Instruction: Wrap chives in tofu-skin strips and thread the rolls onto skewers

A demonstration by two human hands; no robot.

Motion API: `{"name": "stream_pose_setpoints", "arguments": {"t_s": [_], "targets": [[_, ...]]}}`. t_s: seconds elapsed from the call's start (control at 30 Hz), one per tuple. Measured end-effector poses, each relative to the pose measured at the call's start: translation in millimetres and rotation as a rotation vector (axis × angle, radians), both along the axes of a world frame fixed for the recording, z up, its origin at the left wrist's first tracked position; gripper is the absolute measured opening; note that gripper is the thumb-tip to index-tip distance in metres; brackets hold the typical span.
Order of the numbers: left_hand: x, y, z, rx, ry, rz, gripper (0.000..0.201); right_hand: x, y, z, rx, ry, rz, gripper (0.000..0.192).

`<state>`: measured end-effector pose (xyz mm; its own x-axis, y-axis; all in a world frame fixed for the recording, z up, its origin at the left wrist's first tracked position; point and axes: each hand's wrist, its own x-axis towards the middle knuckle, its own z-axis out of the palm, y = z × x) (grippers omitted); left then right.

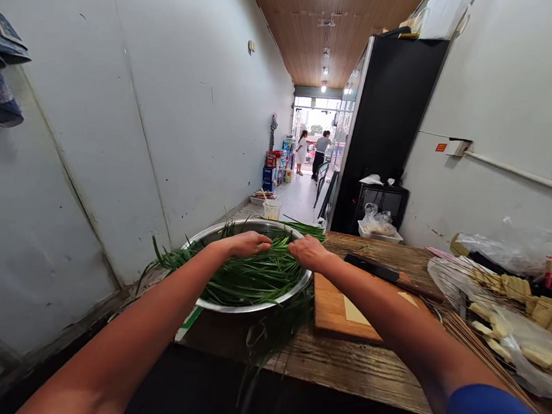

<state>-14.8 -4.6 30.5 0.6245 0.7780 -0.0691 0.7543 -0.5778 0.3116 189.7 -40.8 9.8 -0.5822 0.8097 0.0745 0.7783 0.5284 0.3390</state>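
Forearms (137, 327) extend, right hand (307, 253) clamped on slender greens (249, 277), left hand (249, 244) unclear in grip.

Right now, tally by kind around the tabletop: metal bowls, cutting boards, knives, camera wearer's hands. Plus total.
Metal bowl: 1
Cutting board: 1
Knife: 1
Hands, left hand and right hand: 2
Total: 5

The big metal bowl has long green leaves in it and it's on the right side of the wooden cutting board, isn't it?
Not quite: the head view shows the metal bowl on the left of the wooden cutting board. It does have long green leaves in it.
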Motion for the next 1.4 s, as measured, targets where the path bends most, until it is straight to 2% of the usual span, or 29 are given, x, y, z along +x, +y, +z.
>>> {"name": "stream_pose_setpoints", "arguments": {"t_s": [0.17,0.33,0.6,0.77,0.83,0.9,0.97,1.03,1.13,1.27,1.4], "targets": [[11,-7,1.2,-0.033,-0.127,-0.075,0.046,2,-4,15.3,-0.001,0.001,0.031,0.023],[24,-13,2.9,-0.153,-0.202,-0.047,0.046,13,-11,27.6,0.062,0.009,0.035,0.021],[43,-28,3.7,-0.485,-0.425,-0.051,0.055,41,-21,24.9,0.172,0.003,0.092,0.018],[52,-30,2.3,-0.524,-0.434,-0.062,0.061,45,-25,20.8,0.184,0.040,0.167,0.019],[51,-30,2.7,-0.556,-0.456,-0.063,0.060,45,-23,16.7,0.153,0.128,0.169,0.019],[48,-31,3.1,-0.570,-0.484,-0.032,0.058,47,-18,8.9,0.116,0.310,0.160,0.021],[44,-31,3.0,-0.571,-0.520,0.014,0.056,50,-13,-3.1,0.073,0.568,0.104,0.039],[41,-31,2.1,-0.569,-0.548,0.043,0.053,53,-7,-17.3,0.003,0.828,-0.012,0.057],[37,-29,-0.5,-0.591,-0.560,0.040,0.052,52,-1,-35.1,-0.101,1.097,-0.110,0.067],[37,-27,-4.8,-0.616,-0.563,0.018,0.054,41,2,-42.5,-0.170,1.268,-0.034,0.073],[39,-24,-9.5,-0.643,-0.550,0.018,0.054,33,0,-44.7,-0.190,1.282,0.053,0.072]]}}
